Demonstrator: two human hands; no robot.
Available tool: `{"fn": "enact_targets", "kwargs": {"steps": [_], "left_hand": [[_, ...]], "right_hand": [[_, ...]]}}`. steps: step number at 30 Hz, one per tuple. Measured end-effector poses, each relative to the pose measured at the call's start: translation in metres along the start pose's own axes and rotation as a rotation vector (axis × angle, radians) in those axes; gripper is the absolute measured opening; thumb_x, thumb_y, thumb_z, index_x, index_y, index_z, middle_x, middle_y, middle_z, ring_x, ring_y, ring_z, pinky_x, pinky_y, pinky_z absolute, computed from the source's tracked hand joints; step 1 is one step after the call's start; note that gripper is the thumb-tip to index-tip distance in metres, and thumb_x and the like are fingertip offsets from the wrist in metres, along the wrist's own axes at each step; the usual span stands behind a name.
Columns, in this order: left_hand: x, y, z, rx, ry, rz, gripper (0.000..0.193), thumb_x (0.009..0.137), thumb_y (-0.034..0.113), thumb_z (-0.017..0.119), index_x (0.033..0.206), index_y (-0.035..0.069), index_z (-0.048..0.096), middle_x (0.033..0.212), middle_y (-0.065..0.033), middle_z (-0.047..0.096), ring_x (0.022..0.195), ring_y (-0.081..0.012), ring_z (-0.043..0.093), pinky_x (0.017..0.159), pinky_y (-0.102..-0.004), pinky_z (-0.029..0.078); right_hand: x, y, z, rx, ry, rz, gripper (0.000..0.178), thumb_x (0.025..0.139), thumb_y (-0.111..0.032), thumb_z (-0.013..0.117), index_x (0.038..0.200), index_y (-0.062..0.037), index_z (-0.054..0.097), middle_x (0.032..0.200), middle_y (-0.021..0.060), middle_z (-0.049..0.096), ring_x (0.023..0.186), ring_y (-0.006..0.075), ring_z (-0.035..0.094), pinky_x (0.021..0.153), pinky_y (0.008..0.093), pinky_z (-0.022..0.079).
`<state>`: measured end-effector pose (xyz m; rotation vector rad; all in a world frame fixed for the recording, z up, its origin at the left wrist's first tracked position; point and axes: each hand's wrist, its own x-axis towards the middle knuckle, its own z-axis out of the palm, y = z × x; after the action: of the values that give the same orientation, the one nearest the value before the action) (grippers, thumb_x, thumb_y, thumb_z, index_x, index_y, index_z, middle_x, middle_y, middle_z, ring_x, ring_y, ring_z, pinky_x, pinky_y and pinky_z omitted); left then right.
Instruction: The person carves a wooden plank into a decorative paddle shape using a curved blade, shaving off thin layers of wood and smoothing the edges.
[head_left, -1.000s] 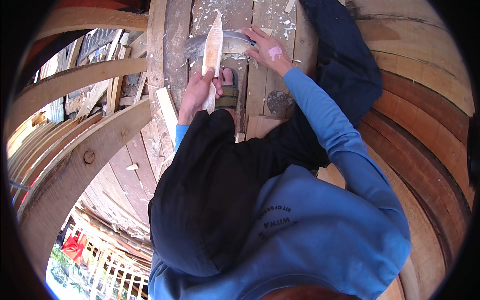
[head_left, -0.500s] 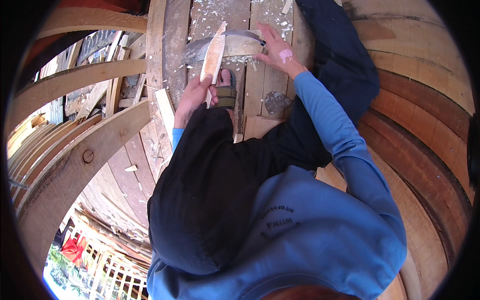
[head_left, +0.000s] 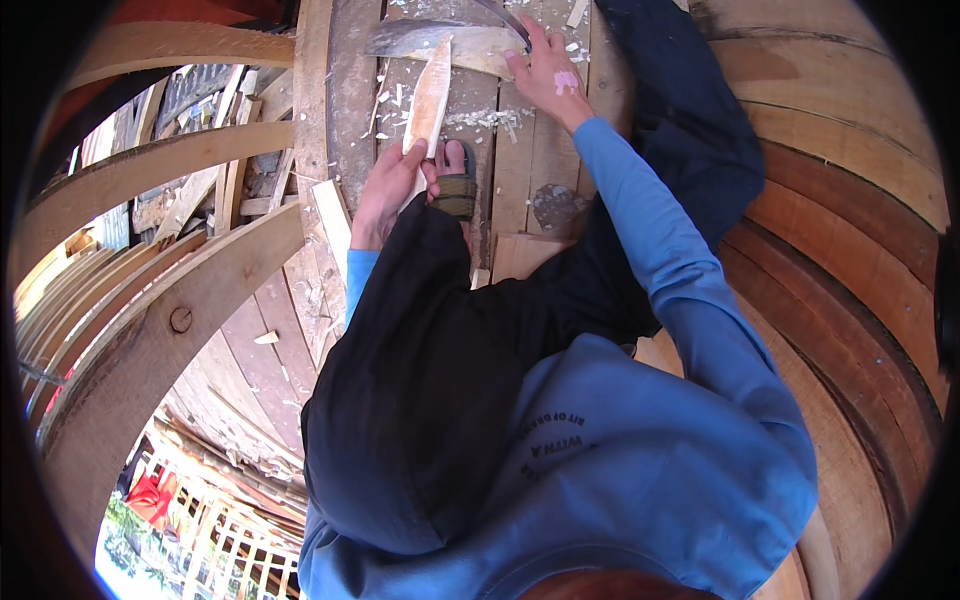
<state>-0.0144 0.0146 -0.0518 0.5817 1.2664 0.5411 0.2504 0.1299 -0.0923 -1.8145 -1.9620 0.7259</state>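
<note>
My left hand (head_left: 392,188) is closed around the lower end of a pale, pointed piece of wood (head_left: 430,95), beside my knee. The piece stands tilted with its tip away from me. My right hand (head_left: 552,78) is farther off to the right, closed on a knife whose narrow, curved dark blade (head_left: 503,16) runs out of the upper edge. Its handle is hidden in my fingers. A flat board (head_left: 482,52), grey toward its left end, lies behind the tip of the pointed piece. My sandalled foot (head_left: 456,190) is right beside my left hand.
White shavings (head_left: 490,119) litter the plank floor (head_left: 510,165). Curved timber ribs (head_left: 170,300) rise on the left, with scrap wood (head_left: 195,185) beyond them. Bent planks (head_left: 830,215) form a wall at the right. A loose wood strip (head_left: 331,222) is near my left forearm.
The knife has moved away from me, its blade now partly past the upper edge. The flat board has shifted farther off too. The pointed piece has come slightly nearer my knee.
</note>
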Motion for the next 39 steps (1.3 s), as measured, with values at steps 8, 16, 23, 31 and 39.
{"fn": "enact_targets", "kwargs": {"steps": [8, 16, 23, 31, 39], "left_hand": [[0.017, 0.002, 0.015, 0.058, 0.018, -0.071, 0.032, 0.111, 0.03, 0.045, 0.108, -0.001, 0.055, 0.069, -0.0033, 0.062, 0.057, -0.015, 0.063, 0.052, -0.0285, 0.054], [0.011, -0.002, 0.014, 0.036, -0.026, -0.038, 0.032, 0.11, 0.029, 0.046, 0.108, 0.0, 0.059, 0.069, -0.0019, 0.062, 0.055, -0.014, 0.062, 0.051, -0.0275, 0.051], [0.011, -0.003, 0.015, 0.013, -0.037, -0.048, 0.034, 0.111, 0.029, 0.045, 0.104, 0.001, 0.062, 0.07, -0.0021, 0.061, 0.057, -0.013, 0.061, 0.053, -0.0275, 0.05], [0.012, -0.002, 0.021, -0.025, -0.045, -0.048, 0.033, 0.111, 0.029, 0.044, 0.102, 0.001, 0.06, 0.07, -0.0022, 0.06, 0.057, -0.0138, 0.06, 0.054, -0.0282, 0.05], [0.018, -0.009, 0.024, -0.04, -0.041, -0.055, 0.031, 0.11, 0.031, 0.046, 0.103, 0.002, 0.055, 0.07, -0.0033, 0.061, 0.059, -0.0148, 0.061, 0.054, -0.0286, 0.051]], "right_hand": [[-0.028, 0.004, -0.017, 0.054, -0.289, -0.168, 0.052, 0.104, -0.016, 0.05, 0.152, -0.0338, 0.047, 0.089, 0.0264, 0.067, 0.076, 0.0399, 0.066, 0.076, 0.0495, 0.052], [-0.016, 0.006, -0.017, 0.003, -0.32, -0.12, 0.048, 0.101, -0.019, 0.05, 0.146, -0.0343, 0.054, 0.088, 0.0245, 0.068, 0.076, 0.0407, 0.066, 0.076, 0.0485, 0.054], [-0.009, 0.001, -0.016, -0.06, -0.319, -0.091, 0.048, 0.099, -0.017, 0.048, 0.143, -0.0319, 0.058, 0.097, 0.0268, 0.07, 0.086, 0.0442, 0.068, 0.084, 0.0514, 0.054], [-0.014, -0.014, -0.012, -0.21, -0.299, 0.003, 0.054, 0.098, -0.018, 0.045, 0.148, -0.0349, 0.052, 0.107, 0.025, 0.071, 0.097, 0.0435, 0.069, 0.09, 0.0513, 0.055], [-0.01, -0.034, -0.004, -0.227, -0.257, 0.139, 0.059, 0.094, -0.014, 0.047, 0.15, -0.0338, 0.051, 0.122, 0.0248, 0.068, 0.113, 0.0474, 0.065, 0.1, 0.0503, 0.052]]}}
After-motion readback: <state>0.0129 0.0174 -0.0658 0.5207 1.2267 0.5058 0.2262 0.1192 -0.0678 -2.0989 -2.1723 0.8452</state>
